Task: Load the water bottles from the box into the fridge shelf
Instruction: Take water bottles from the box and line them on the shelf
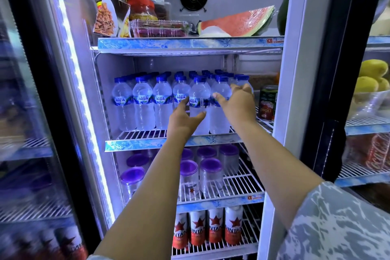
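Presently, the left hand (185,119) is cupped round a front-row water bottle (199,103); the right hand (237,101), fingers spread, touches the next bottle (220,110). The fridge shelf (147,144) is judged nearly full, rows deep. The box is not seen; the rear rows are hidden.
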The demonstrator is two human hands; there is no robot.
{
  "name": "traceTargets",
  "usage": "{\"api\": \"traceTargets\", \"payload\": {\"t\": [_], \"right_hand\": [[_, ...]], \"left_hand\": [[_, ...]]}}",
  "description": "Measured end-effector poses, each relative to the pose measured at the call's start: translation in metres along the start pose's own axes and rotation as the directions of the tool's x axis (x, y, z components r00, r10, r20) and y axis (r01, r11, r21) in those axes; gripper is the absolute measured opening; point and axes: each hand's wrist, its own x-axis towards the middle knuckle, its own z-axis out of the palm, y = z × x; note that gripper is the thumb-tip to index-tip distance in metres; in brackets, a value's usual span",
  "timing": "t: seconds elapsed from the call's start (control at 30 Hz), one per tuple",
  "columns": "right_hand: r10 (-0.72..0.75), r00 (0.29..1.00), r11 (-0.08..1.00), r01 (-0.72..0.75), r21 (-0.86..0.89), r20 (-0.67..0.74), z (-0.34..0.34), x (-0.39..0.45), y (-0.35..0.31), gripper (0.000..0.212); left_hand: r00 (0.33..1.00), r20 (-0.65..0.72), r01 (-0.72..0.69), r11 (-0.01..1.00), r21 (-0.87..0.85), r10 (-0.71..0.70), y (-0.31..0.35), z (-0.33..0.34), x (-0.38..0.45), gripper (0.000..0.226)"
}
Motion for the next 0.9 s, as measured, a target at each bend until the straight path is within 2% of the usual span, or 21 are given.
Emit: {"api": "traceTargets", "payload": {"t": [0.17, 0.37, 0.5, 0.73, 0.83, 0.9], "right_hand": [[-0.056, 0.997, 0.997, 0.059, 0.053, -0.057, -0.017, 0.022, -0.012, 0.06], [-0.081, 0.992, 0.993, 0.072, 0.096, 0.092, -0.03, 0.045, -0.023, 0.044], [-0.076, 0.992, 0.994, 0.068, 0.081, 0.103, -0.033, 0.051, -0.024, 0.033], [-0.081, 0.994, 0.997, 0.081, -0.009, 0.071, -0.033, 0.052, -0.023, 0.036], [-0.058, 0.984, 0.992, 0.076, -0.102, 0.169, -0.034, 0.053, -0.026, 0.042], [-0.099, 0.989, 0.989, 0.11, -0.095, 0.113, -0.033, 0.05, -0.028, 0.042]], "left_hand": [[1.0, -0.004, 0.018, 0.996, 0.082, -0.018, -0.007, -0.002, -0.004, 0.081], [0.999, -0.032, 0.024, 0.957, 0.289, -0.016, -0.004, 0.002, -0.011, 0.078], [0.999, -0.048, 0.03, 0.947, 0.321, -0.016, -0.003, 0.004, -0.012, 0.078], [0.999, -0.05, 0.029, 0.943, 0.33, -0.013, -0.005, 0.004, -0.011, 0.076], [1.0, -0.027, 0.011, 0.936, 0.351, -0.002, -0.007, 0.004, -0.011, 0.076], [1.0, 0.003, -0.004, 0.923, 0.384, 0.003, -0.008, 0.002, -0.012, 0.077]]}}
